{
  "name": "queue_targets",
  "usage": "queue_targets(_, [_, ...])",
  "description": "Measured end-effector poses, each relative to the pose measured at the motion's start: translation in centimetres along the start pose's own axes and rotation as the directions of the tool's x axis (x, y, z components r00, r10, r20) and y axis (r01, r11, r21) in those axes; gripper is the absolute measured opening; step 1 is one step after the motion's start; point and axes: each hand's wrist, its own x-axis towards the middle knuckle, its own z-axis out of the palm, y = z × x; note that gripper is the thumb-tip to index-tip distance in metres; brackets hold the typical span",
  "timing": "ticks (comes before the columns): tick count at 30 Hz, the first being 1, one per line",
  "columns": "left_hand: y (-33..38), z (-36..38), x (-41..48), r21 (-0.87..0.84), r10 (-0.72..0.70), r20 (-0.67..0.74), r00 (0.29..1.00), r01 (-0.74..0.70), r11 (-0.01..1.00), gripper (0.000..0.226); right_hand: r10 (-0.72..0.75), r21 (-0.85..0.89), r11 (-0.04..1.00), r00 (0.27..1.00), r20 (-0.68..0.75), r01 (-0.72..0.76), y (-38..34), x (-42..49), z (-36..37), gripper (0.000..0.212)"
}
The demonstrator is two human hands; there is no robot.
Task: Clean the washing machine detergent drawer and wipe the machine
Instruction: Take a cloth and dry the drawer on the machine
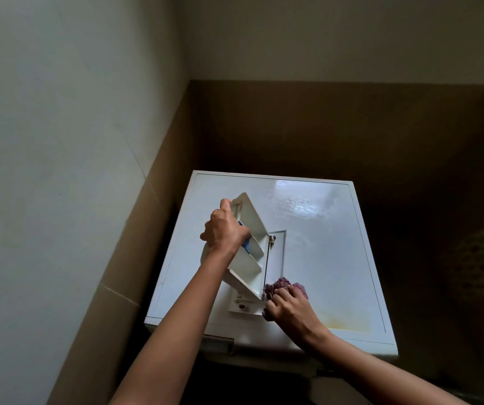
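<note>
Setting: corner of a dim room, pale wall (59,141) above and brown tiling (293,127) below.
Surface: white top of the washing machine (331,258), under both hands. A glossy patch of light lies beyond them.
Detergent drawer (251,217): out of the machine, propped at a tilt on its top between the two hands. Its compartments are open toward the right, and its lower end is just left of the right hand.
Blue insert (246,244): inside the drawer, partly under the left fingers.
Left hand (224,229): fingers curled over the drawer's upper side wall, holding it propped up.
Right hand (289,308): fingers curled round a bunched mauve cloth (281,285), which it presses against the drawer's lower corner.
Step in hand: judged to be the drawer-cleaning part, with the cloth working the lower end and outer edge.
Next move calls for: a steady left grip while the cloth goes up the side and into each compartment, with the drawer turned as needed.
Left to do: probably the machine top, since a yellowish stain (349,324) shows just right of the right wrist.
Hidden: the drawer's far side and underside, the left palm, and most of the machine front.
Hard to make out: the white piece with brown spots (243,306) under the drawer's lower end, the dark patterned shape (480,258) far right of the right hand, and whether the cloth is damp.
</note>
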Motion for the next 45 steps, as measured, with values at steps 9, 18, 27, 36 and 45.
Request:
queue_targets(9, [-1.1,-0.3,-0.1,-0.047,-0.083,-0.009,0.996,0.083,0.995,0.081,-0.075,0.063,0.994,0.975,-0.21,0.09,4.0,-0.6,-0.3,0.017])
queue_targets(18, [-4.5,-1.4,0.5,0.002,0.275,0.085,0.958,-0.276,0.961,0.109,-0.01,0.065,0.998,0.979,-0.203,0.024,9.3,0.3,0.3,0.021])
queue_targets(27, [-8.6,-0.8,0.5,0.238,0.711,0.006,0.703,-0.691,0.682,0.076,0.052,-0.036,0.997,0.962,-0.267,-0.064,10.7,2.2,1.3,0.019])
queue_targets(36, [-7.2,-0.9,0.0,0.083,0.587,0.126,0.799,-0.599,0.797,0.095,0.342,0.076,0.94,0.9,-0.272,-0.334,4.7,0.4,4.6,0.024])
queue_targets(45, [-6.0,-0.5,2.0,0.313,0.774,0.112,0.623,-0.761,0.568,0.1,0.243,0.015,0.97,0.969,-0.035,-0.243,7.8,0.0,5.7,0.028])
